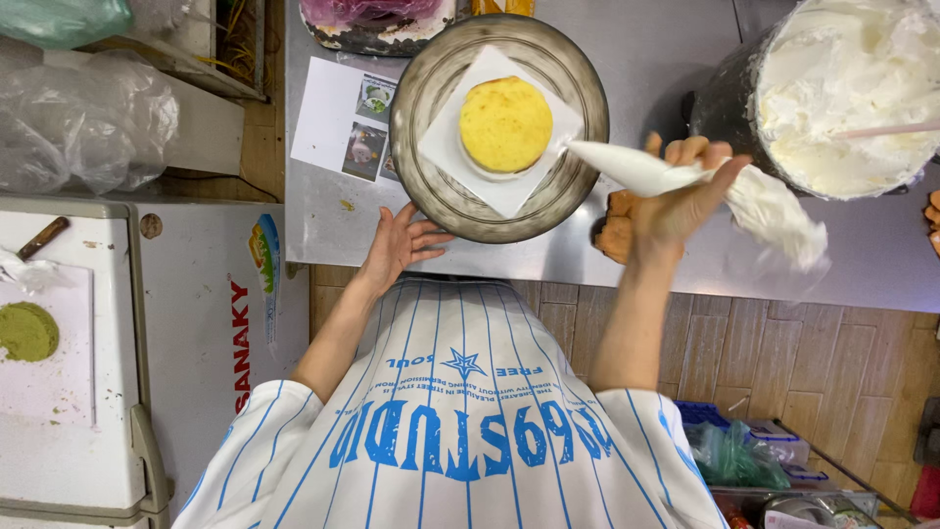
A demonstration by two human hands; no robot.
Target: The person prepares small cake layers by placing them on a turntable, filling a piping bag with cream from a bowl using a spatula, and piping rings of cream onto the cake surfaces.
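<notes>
Right hand was wrapped around one white piping bag, tip aimed at the single yellow sponge cake on the turntable. Left hand sat open, fingers spread against the turntable's rim on the counter. The bag looked soft and squishy, probably best gripped near the twisted top. One big bowl of whipped cream sat just beside it.

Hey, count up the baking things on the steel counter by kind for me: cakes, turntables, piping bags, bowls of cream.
Yellow sponge cake: 1
Round turntable, touched by the left hand: 1
Piping bag, held in the right hand: 1
Big bowl of white cream: 1
Total: 4
</notes>
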